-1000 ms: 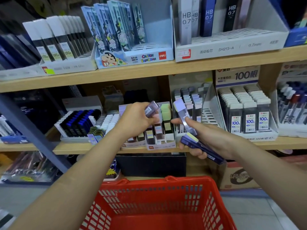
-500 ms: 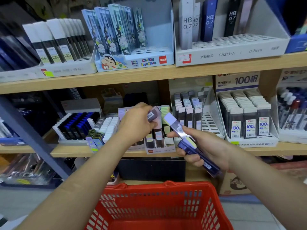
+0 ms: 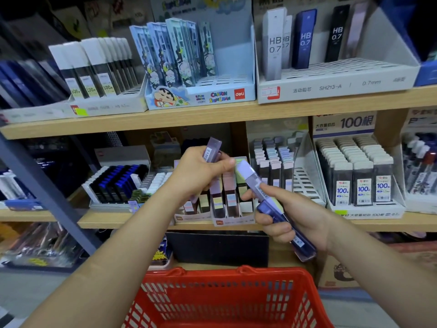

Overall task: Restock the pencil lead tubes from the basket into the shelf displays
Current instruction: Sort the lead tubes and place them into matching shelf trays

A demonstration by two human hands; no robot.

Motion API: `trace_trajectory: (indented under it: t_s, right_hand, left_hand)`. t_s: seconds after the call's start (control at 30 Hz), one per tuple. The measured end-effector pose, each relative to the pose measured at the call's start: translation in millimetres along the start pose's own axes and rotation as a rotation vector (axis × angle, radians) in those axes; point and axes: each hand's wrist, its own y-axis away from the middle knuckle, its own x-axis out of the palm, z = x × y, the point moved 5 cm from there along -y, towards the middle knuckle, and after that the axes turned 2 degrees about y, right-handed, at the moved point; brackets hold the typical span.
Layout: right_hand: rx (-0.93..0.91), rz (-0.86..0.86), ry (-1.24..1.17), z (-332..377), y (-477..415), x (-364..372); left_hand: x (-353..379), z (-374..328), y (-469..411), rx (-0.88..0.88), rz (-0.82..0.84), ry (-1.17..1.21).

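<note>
While the left hand [image 3: 201, 171] pinches one purple tube [image 3: 212, 150] before the display [image 3: 228, 221] at twelve o'clock from the basket [image 3: 227, 275], the right hand [image 3: 293, 216] clutches several tubes [image 3: 250, 178] in curled fingers [image 3: 269, 220]. Splayed so, one may slip and drop.

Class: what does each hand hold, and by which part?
The left hand grips one purple tube around its body, upper end free. The right hand holds at least two tubes around their middles.

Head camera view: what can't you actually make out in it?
Head view only:
- The red basket: its floor is cut off by the bottom edge, so contents unseen.
- The tubes in the right hand: fingers cover them, count unclear.
- The price tag on the upper white box: print blurred, too small.
</note>
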Motion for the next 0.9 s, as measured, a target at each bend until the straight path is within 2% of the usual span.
trace_trajectory:
  t_s: [0.07, 0.2, 0.33, 0.5, 0.57, 0.73, 0.83, 0.9]
  right_hand:
    - [0.002, 0.049, 0.001, 1, 0, 6]
    - [0.010, 0.105, 0.013, 1, 3, 11]
    - [0.029, 0.144, 0.018, -2, 3, 13]
    - [-0.042, -0.009, -0.042, -1, -8, 6]
    - [-0.043, -0.020, -0.077, 0, -8, 10]
    - [0.026, 0.165, -0.118, -2, 0, 26]
    - [0.039, 0.268, -0.103, -5, -1, 30]
    - [0.040, 0.229, -0.091, -7, -5, 25]
  left_hand:
    - [4, -3, 2, -0.036, 0.069, 0.053]
    - [3, -1, 2, -0.068, 0.091, 0.178]
    - [2, 0, 6, -0.037, 0.176, 0.225]
    - [-6, -8, 9, 0.053, 0.194, 0.114]
    - [-8, -13, 10, 0.092, 0.226, 0.105]
    - [-16, -25, 17, 0.142, 0.444, 0.085]
    - [-23, -27, 15, 0.151, 0.320, 0.091]
    - [-29, -25, 14, 0.148, 0.173, 0.107]
